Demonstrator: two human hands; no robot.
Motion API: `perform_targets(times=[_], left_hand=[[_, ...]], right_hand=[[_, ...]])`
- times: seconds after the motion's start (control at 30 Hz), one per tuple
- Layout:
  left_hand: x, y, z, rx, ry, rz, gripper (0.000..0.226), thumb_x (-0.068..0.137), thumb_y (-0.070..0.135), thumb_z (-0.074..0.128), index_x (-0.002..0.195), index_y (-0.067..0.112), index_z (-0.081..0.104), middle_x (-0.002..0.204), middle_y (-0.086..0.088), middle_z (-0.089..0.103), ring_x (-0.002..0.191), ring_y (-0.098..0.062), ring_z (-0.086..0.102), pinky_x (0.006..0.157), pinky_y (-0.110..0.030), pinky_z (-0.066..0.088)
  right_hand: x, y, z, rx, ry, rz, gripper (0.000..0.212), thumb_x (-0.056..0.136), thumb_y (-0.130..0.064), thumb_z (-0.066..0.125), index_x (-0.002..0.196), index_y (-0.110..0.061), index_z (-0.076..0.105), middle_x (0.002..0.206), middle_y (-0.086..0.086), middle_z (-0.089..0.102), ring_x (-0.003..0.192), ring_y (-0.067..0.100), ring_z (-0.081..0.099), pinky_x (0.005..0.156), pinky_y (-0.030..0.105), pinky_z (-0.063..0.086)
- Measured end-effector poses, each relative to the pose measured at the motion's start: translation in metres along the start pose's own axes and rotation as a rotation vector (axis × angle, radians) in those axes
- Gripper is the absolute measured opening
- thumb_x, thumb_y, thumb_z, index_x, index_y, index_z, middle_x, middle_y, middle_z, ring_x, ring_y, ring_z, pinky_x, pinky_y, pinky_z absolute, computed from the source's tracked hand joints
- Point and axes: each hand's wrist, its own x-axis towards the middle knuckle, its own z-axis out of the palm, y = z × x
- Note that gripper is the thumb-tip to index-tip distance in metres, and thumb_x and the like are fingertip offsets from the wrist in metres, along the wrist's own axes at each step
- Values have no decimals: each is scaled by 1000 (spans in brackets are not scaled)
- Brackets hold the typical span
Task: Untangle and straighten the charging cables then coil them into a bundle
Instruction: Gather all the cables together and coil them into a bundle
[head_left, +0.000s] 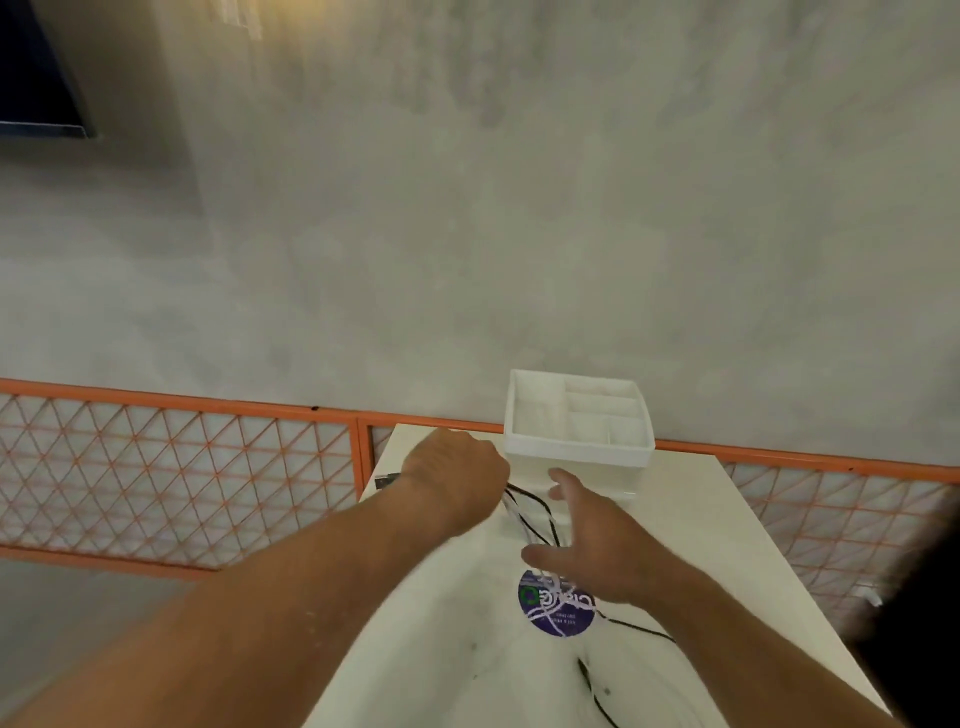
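Black and white charging cables (530, 514) run across a white table (727, 545), from under my left hand back toward me, with more black cable (592, 686) trailing near the front. My left hand (457, 473) is closed into a fist over one end of the cables, beside a white box. My right hand (592, 545) hovers flat with fingers spread just above the strands, holding nothing. A small dark plug end (385, 480) sticks out to the left of my left wrist.
A white compartmented organiser box (636, 453) stands at the table's far edge. A round purple sticker (558, 605) marks the tabletop. Behind runs an orange mesh railing (182, 457) and a grey concrete wall. Something dark and blurred sits at the right edge.
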Motion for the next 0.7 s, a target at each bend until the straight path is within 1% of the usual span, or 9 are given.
perform_targets(times=[0.07, 0.1, 0.17, 0.23, 0.33, 0.47, 0.53, 0.6, 0.7], left_hand=[[2, 10, -16, -14, 2, 0, 22, 93, 4, 45, 104, 10, 63, 107, -8, 65, 96, -31, 64, 65, -34, 39], [4, 12, -22, -33, -3, -5, 21, 93, 4, 46, 103, 9, 63, 105, -8, 65, 96, -30, 64, 63, -33, 40], [5, 14, -33, -66, -3, -14, 18, 93, 5, 47, 100, 11, 62, 97, -7, 64, 86, -26, 62, 59, -31, 38], [5, 10, -37, -62, 22, -24, 17, 95, 8, 45, 98, 13, 62, 86, -4, 59, 74, -22, 54, 52, -30, 32], [3, -1, -29, -50, 82, -28, 21, 98, 16, 42, 96, 16, 62, 88, -3, 61, 69, -22, 47, 55, -32, 29], [-1, -8, -17, -101, 143, -1, 30, 101, 30, 35, 101, 17, 62, 91, -3, 61, 72, -23, 46, 61, -33, 30], [-1, -11, -11, -124, 180, 5, 32, 102, 34, 33, 102, 18, 61, 98, -4, 64, 76, -24, 51, 63, -32, 30], [-1, -17, -2, -128, 204, 10, 31, 101, 36, 33, 101, 19, 60, 101, -5, 64, 85, -26, 58, 64, -32, 30], [-5, -37, 16, -160, 168, -45, 29, 100, 39, 33, 98, 22, 58, 100, -3, 64, 90, -27, 61, 65, -32, 33]], right_hand=[[6, -14, 9, 33, 104, 43, 89, 77, -51, 70, 149, -27, 22, 142, -3, 50, 127, 19, 50, 101, 33, 43], [7, -19, 12, 78, 160, 62, 79, 82, -47, 67, 147, -27, 28, 135, -2, 56, 122, 19, 54, 98, 34, 46], [9, -25, 15, 158, 268, 97, 50, 91, -33, 58, 138, -27, 40, 118, 0, 65, 107, 19, 62, 92, 37, 52], [9, -28, 10, 118, 338, 84, 36, 95, -17, 48, 130, -24, 47, 109, 3, 67, 96, 21, 63, 86, 39, 53], [5, -26, -4, -35, 319, 42, 35, 93, -10, 39, 124, -24, 48, 105, 7, 66, 93, 26, 61, 82, 40, 53], [5, -20, -26, -202, 269, 41, 37, 93, -12, 40, 126, -27, 47, 108, 5, 67, 93, 25, 61, 81, 37, 53], [5, -16, -33, -234, 255, 43, 37, 94, -14, 41, 128, -28, 47, 113, 4, 66, 96, 25, 60, 82, 36, 53], [4, -13, -36, -269, 239, 34, 34, 96, -18, 41, 128, -26, 48, 113, 4, 65, 93, 24, 59, 79, 34, 51], [2, -5, -36, -321, 230, 31, 30, 99, -24, 41, 127, -26, 48, 110, 3, 66, 88, 23, 57, 74, 33, 48]])
